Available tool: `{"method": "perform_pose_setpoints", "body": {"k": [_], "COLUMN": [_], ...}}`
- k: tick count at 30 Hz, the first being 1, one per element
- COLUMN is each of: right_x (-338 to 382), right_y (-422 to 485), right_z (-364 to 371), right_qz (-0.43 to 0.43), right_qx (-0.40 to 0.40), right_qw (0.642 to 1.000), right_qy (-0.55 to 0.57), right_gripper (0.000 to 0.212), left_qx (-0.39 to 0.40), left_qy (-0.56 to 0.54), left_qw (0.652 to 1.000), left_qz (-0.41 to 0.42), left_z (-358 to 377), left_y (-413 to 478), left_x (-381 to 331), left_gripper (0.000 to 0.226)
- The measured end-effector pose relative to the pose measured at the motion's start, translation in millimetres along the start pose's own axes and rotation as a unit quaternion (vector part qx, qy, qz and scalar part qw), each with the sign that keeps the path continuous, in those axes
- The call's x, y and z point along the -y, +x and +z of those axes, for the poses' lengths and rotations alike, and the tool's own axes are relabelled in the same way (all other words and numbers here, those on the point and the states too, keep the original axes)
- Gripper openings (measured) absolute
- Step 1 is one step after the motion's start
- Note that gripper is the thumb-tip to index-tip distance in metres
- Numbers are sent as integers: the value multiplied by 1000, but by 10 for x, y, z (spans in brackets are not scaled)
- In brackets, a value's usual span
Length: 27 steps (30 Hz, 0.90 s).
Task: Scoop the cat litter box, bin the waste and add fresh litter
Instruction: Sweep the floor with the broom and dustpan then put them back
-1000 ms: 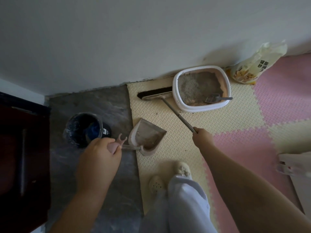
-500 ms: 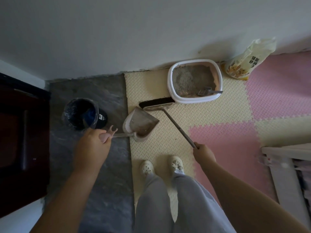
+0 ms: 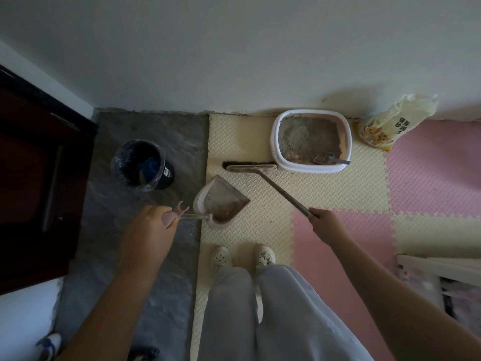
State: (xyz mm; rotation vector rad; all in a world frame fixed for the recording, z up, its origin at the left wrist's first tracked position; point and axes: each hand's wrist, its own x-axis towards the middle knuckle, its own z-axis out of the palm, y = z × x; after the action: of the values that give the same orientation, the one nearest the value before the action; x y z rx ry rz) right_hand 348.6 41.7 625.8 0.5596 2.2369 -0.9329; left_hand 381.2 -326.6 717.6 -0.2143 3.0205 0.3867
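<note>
A white litter box (image 3: 276,142) stands against the wall on the cream mat, grey litter inside and a grey scoop (image 3: 328,158) lying in its front corner. My right hand (image 3: 324,220) grips the long handle of a broom (image 3: 250,168), whose head lies on the mat just left of the box. My left hand (image 3: 153,227) holds the pink handle of a dustpan (image 3: 221,201) that rests on the mat's left edge with brownish sweepings in it. A lined black bin (image 3: 140,162) stands on the grey floor. A yellow litter bag (image 3: 390,121) leans on the wall.
My feet in white shoes (image 3: 242,257) stand on the foam mat (image 3: 338,194) of cream and pink tiles. A dark wooden door (image 3: 36,178) is at the left. White furniture (image 3: 437,267) juts in at the right edge.
The view has pulled back and I stand more upright. The broom head has been drawn from the wall along the box's left side to its front left corner. The dustpan stays put.
</note>
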Motion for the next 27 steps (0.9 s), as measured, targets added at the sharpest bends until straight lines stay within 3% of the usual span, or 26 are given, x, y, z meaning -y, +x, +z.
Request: {"method": "perform_pose_setpoints", "body": {"k": [6, 9, 14, 20, 24, 27], "right_x": [419, 602, 701, 404, 9, -362], "right_y": [230, 376, 717, 744, 514, 234], "right_z": [218, 348, 504, 568, 538, 528], "right_qz": [-27, -35, -11, 37, 57, 73], "right_qx": [-16, -21, 10, 15, -1, -9], "right_qw": [999, 998, 992, 980, 980, 980], "right_qy": [-32, -51, -125, -197, -190, -185], "right_gripper": [21, 21, 26, 27, 31, 37], "left_qx": [-14, -23, 28, 31, 28, 24], "left_qy": [21, -7, -9, -16, -29, -35], "left_qw": [1000, 1000, 999, 998, 999, 999], "left_qz": [19, -16, -40, -47, 8, 27], "left_z": [4, 123, 356, 322, 244, 201], "left_y": [-110, -149, -223, -220, -354, -487], "left_x": [-107, -102, -25, -92, -45, 75], "left_gripper": [10, 10, 18, 19, 31, 22]}}
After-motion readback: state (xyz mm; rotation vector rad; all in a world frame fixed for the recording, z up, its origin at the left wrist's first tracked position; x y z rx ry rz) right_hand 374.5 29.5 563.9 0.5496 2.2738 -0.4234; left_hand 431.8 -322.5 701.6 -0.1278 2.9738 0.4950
